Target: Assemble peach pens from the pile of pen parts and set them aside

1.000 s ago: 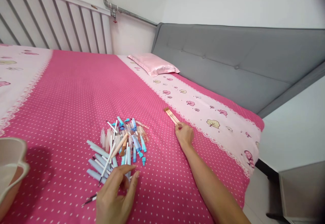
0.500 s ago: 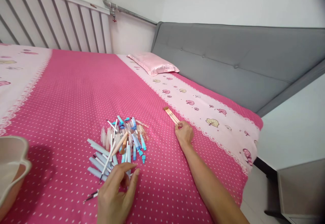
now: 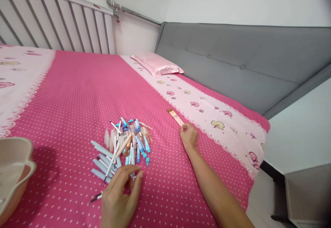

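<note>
A row of thin paintbrushes (image 3: 176, 117), with pale handles and brown bristle tips, lies side by side on the pink bedspread. My right hand (image 3: 189, 135) grips their near ends, its fingers closed. At the near edge of a loose heap of pens (image 3: 139, 143), my left hand (image 3: 120, 195) is held with bent fingers and the thumb apart; nothing shows in its grasp. The heap mixes clear, blue and white pens, small blue caps and a brown-tipped brush (image 3: 126, 149). Part of its near side is hidden behind my left hand.
A beige tub (image 3: 29, 154) with a wavy rim stands at the left edge. Farther back are a pink pillow (image 3: 157, 64), a grey padded headboard (image 3: 219, 52) and a slatted white radiator (image 3: 77, 24). The polka-dot bedspread (image 3: 85, 83) ends at the right above a floor.
The whole view has shifted slightly, so everything sits a little farther right. Both hands keep the same pose, and the paintbrushes stay in place.
</note>
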### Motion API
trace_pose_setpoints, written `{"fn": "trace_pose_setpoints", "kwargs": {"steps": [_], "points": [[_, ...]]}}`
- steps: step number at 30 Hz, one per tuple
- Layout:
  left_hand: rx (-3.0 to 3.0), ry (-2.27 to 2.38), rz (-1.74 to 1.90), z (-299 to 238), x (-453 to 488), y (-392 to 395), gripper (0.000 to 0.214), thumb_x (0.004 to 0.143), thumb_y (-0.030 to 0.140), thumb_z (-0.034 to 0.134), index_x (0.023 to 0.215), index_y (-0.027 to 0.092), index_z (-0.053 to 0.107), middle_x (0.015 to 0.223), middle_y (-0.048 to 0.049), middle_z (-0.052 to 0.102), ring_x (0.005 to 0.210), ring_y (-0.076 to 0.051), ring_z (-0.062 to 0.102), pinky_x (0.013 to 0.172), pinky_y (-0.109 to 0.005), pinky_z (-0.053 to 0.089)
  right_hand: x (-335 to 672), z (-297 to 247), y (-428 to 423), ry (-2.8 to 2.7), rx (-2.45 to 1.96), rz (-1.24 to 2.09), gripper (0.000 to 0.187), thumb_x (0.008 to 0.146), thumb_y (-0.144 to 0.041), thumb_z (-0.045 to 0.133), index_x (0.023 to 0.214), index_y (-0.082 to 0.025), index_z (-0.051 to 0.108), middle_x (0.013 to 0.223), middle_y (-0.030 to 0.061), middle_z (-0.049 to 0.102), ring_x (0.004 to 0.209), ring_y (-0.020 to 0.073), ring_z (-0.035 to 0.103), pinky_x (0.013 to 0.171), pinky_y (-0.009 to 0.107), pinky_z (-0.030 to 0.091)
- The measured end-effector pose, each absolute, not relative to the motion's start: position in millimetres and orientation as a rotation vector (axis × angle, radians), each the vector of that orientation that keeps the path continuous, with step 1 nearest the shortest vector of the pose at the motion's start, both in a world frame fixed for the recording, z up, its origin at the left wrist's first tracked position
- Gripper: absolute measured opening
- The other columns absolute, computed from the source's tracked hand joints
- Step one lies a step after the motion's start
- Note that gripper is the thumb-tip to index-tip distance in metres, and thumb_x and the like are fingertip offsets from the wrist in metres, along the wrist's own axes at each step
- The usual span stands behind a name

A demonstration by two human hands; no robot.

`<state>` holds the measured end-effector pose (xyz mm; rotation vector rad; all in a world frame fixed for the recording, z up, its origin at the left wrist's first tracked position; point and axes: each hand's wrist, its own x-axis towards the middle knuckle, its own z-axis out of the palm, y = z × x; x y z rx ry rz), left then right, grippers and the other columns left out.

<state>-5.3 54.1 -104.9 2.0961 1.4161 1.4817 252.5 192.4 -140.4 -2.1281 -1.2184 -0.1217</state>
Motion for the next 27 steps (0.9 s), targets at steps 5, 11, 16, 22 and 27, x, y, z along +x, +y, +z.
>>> {"fn": "trace_pose_setpoints", "kwargs": {"steps": [5,11,16,22,27], "points": [[2.094,1.425,1.507,-103.5,-6.0,54.8,0.012,0.081,0.019,0.058,0.093,0.019,0.060,0.079,-0.0008,0.060,0.052,-0.008,0.050,0.053,-0.022,0.044,255.1,-144.1,191.0,-1.228,-2.073,-0.151,0.017,0.077,-0.027,0.053,0.086,-0.017,0.064,0.088,0.0053,0.065,0.075,0.0166,0.058,0.063,0.024,0.040],[1.999,1.534,1.563,-91.6,-14.4,57.6,0.012,0.080,0.020,0.060,0.092,0.018,0.063,0.076,-0.0006,0.060,0.052,-0.009,0.049,0.054,-0.023,0.043,258.2,-144.7,179.7,-1.298,-1.960,-0.171,0.022,0.080,-0.026,0.047,0.091,-0.015,0.063,0.091,0.0073,0.063,0.080,0.0184,0.056,0.072,0.027,0.041],[1.654,1.766,1.533,-73.1,-34.9,62.2,0.020,0.078,0.033,0.062,0.089,0.016,0.065,0.059,0.0024,0.057,0.048,-0.010,0.050,0.048,-0.022,0.042,251.4,-138.5,167.0,-1.399,-1.831,-0.173,0.025,0.079,-0.023,0.044,0.095,-0.013,0.062,0.091,0.0077,0.063,0.077,0.0179,0.056,0.072,0.027,0.042],[1.824,1.581,1.521,-13.2,-41.2,20.6,0.023,0.079,0.028,0.061,0.102,0.024,0.063,0.075,0.0007,0.065,0.063,-0.013,0.059,0.057,-0.025,0.050,226.5,-120.5,154.2,-1.544,-1.664,-0.149,0.025,0.078,-0.025,0.049,0.097,-0.014,0.061,0.090,0.0051,0.064,0.054,0.0120,0.048,0.064,0.027,0.043],[2.044,1.558,1.498,-0.1,-33.1,-23.0,0.021,0.085,0.041,0.047,0.074,0.041,0.066,0.050,0.0021,0.055,0.044,-0.015,0.047,0.038,-0.029,0.040,187.2,-87.0,148.0,-1.656,-1.445,-0.038,0.023,0.078,-0.025,0.056,0.098,-0.015,0.060,0.093,0.0046,0.066,0.048,0.0085,0.048,0.054,0.026,0.045]]}}
